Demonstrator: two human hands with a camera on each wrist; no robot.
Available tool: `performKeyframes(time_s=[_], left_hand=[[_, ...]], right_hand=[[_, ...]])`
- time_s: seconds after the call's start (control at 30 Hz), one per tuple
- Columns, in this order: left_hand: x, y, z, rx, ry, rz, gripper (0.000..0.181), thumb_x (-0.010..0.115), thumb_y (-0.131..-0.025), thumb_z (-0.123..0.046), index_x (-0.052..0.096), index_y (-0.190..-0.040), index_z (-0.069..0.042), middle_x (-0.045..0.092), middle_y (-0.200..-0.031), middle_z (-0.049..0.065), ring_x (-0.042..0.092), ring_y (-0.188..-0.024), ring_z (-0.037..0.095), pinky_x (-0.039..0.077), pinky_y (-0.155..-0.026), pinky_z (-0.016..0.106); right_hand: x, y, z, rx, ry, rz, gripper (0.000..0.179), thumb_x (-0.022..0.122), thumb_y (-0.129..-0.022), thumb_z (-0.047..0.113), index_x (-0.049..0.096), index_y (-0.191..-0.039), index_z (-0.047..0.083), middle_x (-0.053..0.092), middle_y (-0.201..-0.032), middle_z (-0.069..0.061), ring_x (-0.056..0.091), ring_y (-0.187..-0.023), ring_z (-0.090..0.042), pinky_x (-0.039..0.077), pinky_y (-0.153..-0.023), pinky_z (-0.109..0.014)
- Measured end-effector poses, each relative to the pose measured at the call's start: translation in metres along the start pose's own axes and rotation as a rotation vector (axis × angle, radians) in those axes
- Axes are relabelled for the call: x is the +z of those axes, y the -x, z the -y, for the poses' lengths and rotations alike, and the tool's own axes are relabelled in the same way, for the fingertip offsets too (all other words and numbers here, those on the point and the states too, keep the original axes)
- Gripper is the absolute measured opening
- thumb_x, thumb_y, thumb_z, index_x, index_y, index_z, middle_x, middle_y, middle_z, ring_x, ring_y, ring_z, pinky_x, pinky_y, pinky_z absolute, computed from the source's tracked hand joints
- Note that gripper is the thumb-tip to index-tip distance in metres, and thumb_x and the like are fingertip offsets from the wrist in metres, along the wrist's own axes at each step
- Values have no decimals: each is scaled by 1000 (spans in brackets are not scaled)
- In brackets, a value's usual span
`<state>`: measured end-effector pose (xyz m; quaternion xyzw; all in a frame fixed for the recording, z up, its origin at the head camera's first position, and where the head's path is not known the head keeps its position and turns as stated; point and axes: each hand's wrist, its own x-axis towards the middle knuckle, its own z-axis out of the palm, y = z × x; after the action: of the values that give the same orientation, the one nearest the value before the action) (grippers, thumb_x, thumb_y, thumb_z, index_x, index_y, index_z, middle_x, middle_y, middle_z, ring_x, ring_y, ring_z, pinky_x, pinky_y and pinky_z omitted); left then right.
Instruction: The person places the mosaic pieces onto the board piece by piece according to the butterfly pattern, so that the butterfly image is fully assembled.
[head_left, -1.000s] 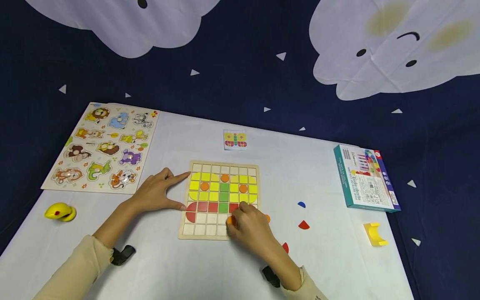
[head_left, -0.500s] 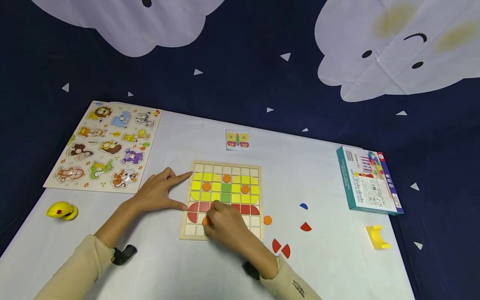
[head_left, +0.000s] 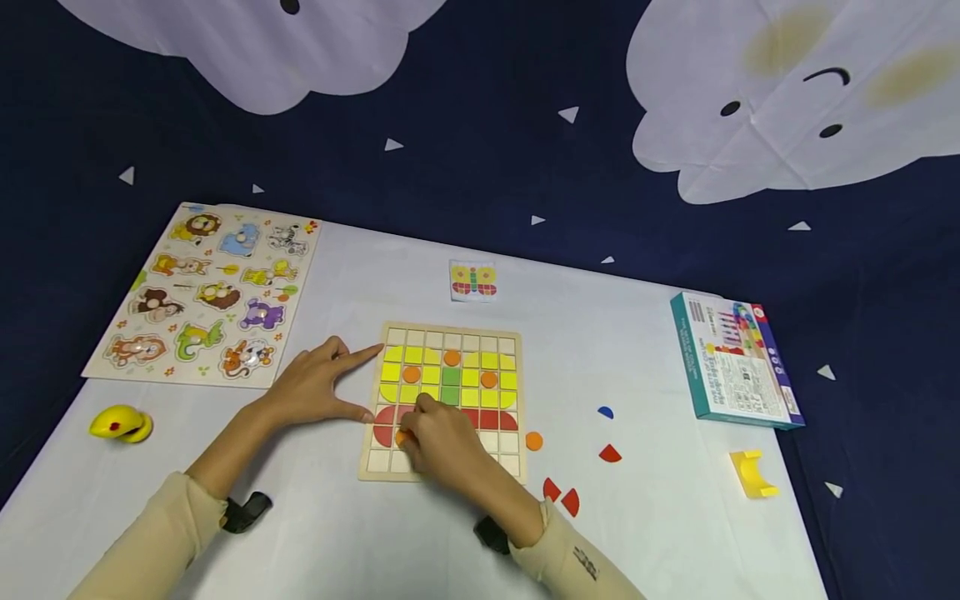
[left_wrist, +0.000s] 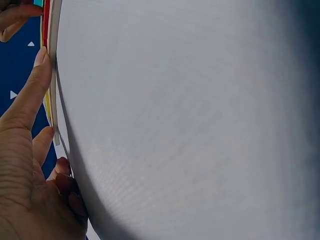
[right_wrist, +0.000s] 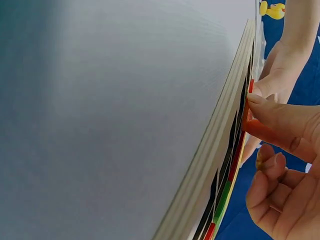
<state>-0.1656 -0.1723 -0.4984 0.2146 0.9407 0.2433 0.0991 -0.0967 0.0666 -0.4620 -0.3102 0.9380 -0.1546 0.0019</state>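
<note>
A square wooden grid board lies on the table, filled with yellow squares, green squares, red pieces and several orange discs. My left hand has thumb and index finger spread, their tips at the board's left edge. In the left wrist view that same hand lies along the board's side. My right hand pinches an orange disc over the lower left cells, beside the red rounded piece. The right wrist view shows the thumb and fingertips close at the board's face. My right hand hides several middle cells.
Right of the board lie an orange disc, red quarter pieces and a blue piece. A butterfly picture card lies beyond it. An animal puzzle, a yellow duck-like toy, a box and a yellow holder stand around.
My right hand has carried the orange disc leftward across the board, from the right of the green column to the lower left cells. My left hand has stayed at the board's left edge.
</note>
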Motion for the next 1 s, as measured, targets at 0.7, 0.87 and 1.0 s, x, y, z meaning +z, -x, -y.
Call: performKeyframes(time_s=[0.7,0.87,1.0], left_hand=[[0,-1,-1,15,-13,-5,109,80,-57,-74,46,-149,-27,44,-95,1,39,-74,15,29,-70,32],[0,-1,-2,6,-13,6,109,80,-57,-74,46,-149,-27,44,-95,2,39,-75,16,29,-69,31],[-1,-1,-3,2,-12,9,109,81,-58,-73,46,-149,-27,44,-95,2,39,-74,16,29,-70,31]], right_hand=[[-30,46,-21,93,1,-43,15,82,-79,16,75,-91,8,54,-78,1,47,-64,-11,39,-59,-20],[-39,78,-40,199,20,-68,23,88,-72,18,74,-87,7,56,-81,1,54,-67,-13,47,-63,-28],[-46,106,-54,305,42,-64,29,90,-69,18,74,-89,6,56,-81,1,52,-65,-11,47,-61,-28]])
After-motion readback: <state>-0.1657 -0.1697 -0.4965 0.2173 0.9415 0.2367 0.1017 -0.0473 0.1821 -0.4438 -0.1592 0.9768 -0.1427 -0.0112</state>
